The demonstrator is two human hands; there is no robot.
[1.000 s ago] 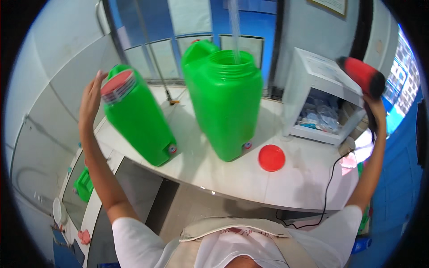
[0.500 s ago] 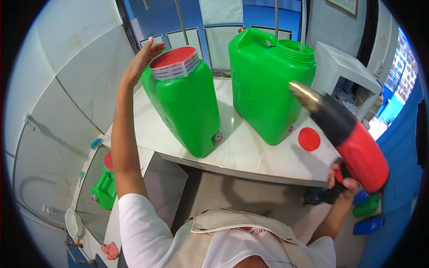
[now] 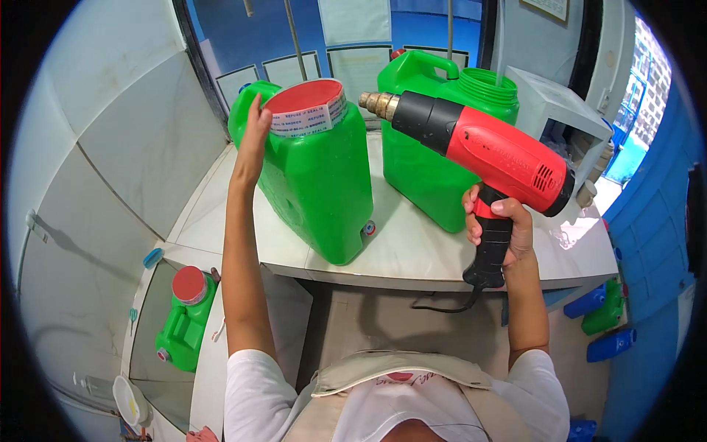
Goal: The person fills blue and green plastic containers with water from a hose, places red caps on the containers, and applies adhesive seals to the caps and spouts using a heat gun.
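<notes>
A green jug (image 3: pixel 320 191) stands upright on the counter, its wide red cap (image 3: pixel 305 97) ringed by a printed clear seal band (image 3: pixel 313 121). Against the left side of that cap rests my left hand (image 3: pixel 254 144), fingers stretched upward. My right hand (image 3: pixel 518 230) is wrapped round the black handle of a red and black heat gun (image 3: pixel 508 158). Its metal nozzle points left, close to the seal band and a little apart from it. Behind the heat gun, a second green jug (image 3: pixel 412 158) has an uncapped mouth, with a clear tube or stream coming down into it.
The white counter (image 3: pixel 412 267) has its front edge near me. The heat gun's cord (image 3: pixel 449 308) hangs over it. A smaller green jug (image 3: pixel 177 331) and a white basin (image 3: pixel 132 401) sit lower left. Several blue and green containers (image 3: pixel 604 313) lie lower right.
The heat gun has swung up and left, bringing its nozzle to the capped jug's band. My left hand has shifted right and down along the cap. The loose red cap on the counter is now hidden.
</notes>
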